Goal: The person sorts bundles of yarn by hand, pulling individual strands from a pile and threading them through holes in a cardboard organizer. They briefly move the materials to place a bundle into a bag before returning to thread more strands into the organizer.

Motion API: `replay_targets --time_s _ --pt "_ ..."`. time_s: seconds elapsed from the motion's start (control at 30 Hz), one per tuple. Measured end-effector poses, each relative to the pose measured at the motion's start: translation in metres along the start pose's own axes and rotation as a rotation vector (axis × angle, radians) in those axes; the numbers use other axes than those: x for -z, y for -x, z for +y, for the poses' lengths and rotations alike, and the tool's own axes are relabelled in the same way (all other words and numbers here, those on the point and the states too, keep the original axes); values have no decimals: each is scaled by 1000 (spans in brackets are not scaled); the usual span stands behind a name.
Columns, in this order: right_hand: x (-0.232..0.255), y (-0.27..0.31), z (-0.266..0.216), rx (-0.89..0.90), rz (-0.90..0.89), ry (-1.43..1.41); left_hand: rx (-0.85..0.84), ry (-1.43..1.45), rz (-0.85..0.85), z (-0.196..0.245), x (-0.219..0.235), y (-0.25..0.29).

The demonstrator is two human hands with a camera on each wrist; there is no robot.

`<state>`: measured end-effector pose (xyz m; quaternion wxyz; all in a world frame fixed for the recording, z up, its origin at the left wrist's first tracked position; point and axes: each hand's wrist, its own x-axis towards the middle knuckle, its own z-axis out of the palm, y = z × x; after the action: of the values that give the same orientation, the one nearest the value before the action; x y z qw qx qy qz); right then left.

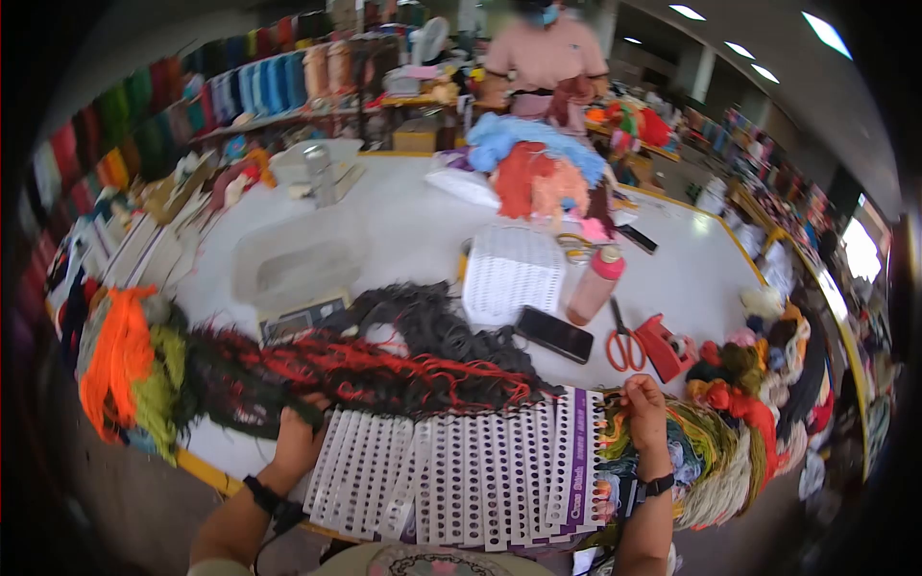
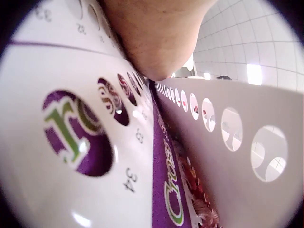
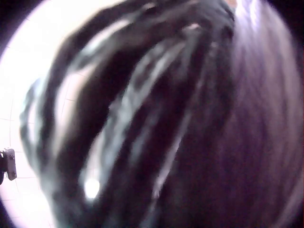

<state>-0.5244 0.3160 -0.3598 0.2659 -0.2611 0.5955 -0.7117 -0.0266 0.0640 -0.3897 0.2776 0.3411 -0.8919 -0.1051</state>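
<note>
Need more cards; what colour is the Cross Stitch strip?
The strip is purple, clearest in the head view.

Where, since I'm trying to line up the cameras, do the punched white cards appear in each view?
Head: lower middle, the punched white cards in an overlapping row.
Left wrist: in close-up, on both the left and right of the picture.
Right wrist: none that I can make out; blurred dark strands fill much of it.
Shared landmark, head and left wrist only: a purple strip lettered "Cross", though perhaps not the same one.
</note>
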Motion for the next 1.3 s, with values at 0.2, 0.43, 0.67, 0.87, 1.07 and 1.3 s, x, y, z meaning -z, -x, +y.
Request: replay_targets --time_s 0.2,0.43,0.67,0.87,1.07,1.3 --pt "3 -4 4 22 -12 0 30 20 -17 -5 -1 3" --pt "7 -10 8 33 -89 -74 69 107 21 -3 4 3" --pt "11 -11 6 19 -93 14 176 584 73 -27 -2 8" --pt "12 8 -46 222 65 159 620 1219 237 -31 89 8" --pt "-106 63 -138 385 -158 152 664 1192 196 -13 146 3" --pt "-317 134 -104 49 -920 160 326 1747 -79 61 100 -24"
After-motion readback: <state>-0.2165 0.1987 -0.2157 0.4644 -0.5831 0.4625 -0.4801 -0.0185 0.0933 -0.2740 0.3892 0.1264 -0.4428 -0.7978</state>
